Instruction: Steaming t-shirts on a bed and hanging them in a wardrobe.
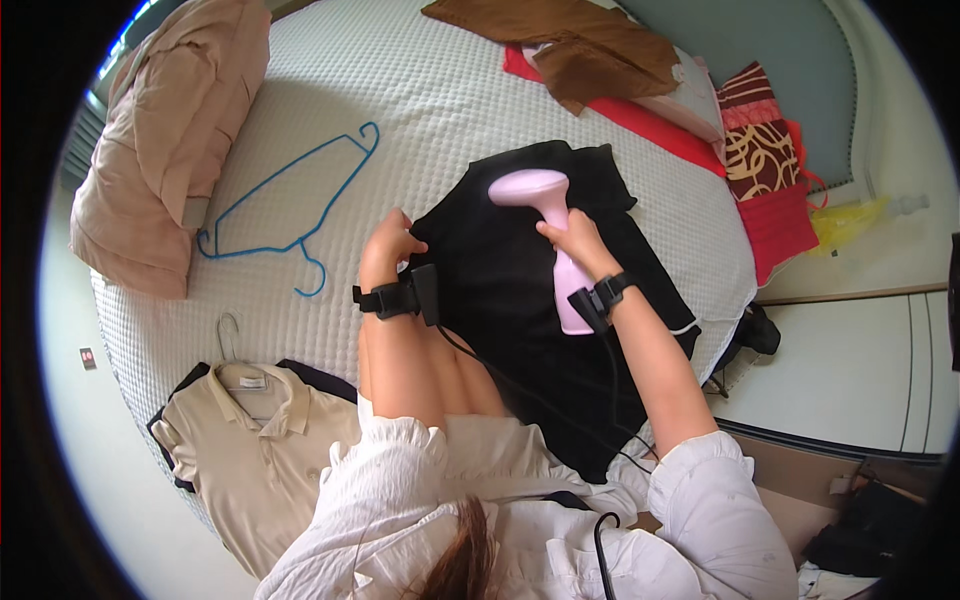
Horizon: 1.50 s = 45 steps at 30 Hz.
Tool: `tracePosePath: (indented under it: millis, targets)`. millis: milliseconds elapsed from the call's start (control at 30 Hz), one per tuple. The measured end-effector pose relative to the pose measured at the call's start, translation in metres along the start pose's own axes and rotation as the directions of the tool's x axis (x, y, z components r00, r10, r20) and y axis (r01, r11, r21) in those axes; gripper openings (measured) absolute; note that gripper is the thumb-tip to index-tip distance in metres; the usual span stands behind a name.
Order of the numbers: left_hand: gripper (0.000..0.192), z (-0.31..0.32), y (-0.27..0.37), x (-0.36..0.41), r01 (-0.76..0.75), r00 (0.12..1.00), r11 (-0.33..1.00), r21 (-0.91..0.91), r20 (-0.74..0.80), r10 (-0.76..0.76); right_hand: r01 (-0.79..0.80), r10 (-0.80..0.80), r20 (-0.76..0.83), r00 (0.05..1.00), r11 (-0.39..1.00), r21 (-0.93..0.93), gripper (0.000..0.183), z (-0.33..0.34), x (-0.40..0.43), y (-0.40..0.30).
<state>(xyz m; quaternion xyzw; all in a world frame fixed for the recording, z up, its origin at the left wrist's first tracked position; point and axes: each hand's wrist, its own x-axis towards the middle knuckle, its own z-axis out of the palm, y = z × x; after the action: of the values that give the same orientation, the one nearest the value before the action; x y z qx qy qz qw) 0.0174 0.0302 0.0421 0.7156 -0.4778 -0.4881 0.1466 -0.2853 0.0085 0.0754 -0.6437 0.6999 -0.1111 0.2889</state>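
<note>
A black garment (495, 300), possibly a shirt, lies spread on the bed and partly over my knees. At its left edge, my left hand (388, 241) grips the cloth between thumb and fingers. My right hand (576, 238) is wrapped around the handle of a pink handheld garment steamer (534, 189), whose wide head points to the left above the cloth. Whether the steamer's head touches the garment I cannot tell. A white cord (684, 328) shows at the garment's right edge. Both wrists wear black straps with small black devices.
On the white quilted bedspread (420, 90) lies a blue clothes hanger (289, 196), left of my hands. A beige polo shirt (262, 450) on a hanger is at lower left. Folded pink bedding (172, 142) is at upper left; brown cloth (600, 56) and a patterned fabric (761, 154) are at upper right.
</note>
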Motion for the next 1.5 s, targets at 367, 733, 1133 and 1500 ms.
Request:
tracePosePath:
  millis: [367, 733, 1133, 1500]
  targets:
    - [0.033, -0.006, 0.008, -0.003, 0.002, 1.0, 0.999, 0.044, 0.002, -0.002, 0.008, -0.01, 0.115, 0.993, 1.0, 0.018, 0.042, -0.013, -0.032, -0.033]
    - [0.021, -0.006, 0.003, 0.012, -0.067, 0.99, 0.995, 0.078, 0.133, 0.056, -0.033, 0.028, -0.046, 0.999, 0.994, -0.102, 0.047, 0.026, 0.003, -0.035]
    - [0.048, 0.0, -0.002, 0.023, -0.018, 1.0, 0.992, 0.127, 0.004, 0.017, 0.129, -0.104, 0.183, 0.977, 0.983, -0.13, 0.045, 0.008, -0.036, -0.034]
    - [0.059, -0.003, 0.012, 0.007, -0.032, 0.999, 0.975, 0.22, 0.021, 0.028, 0.042, -0.039, 0.044, 0.998, 0.997, -0.071, 0.045, -0.004, -0.048, -0.001]
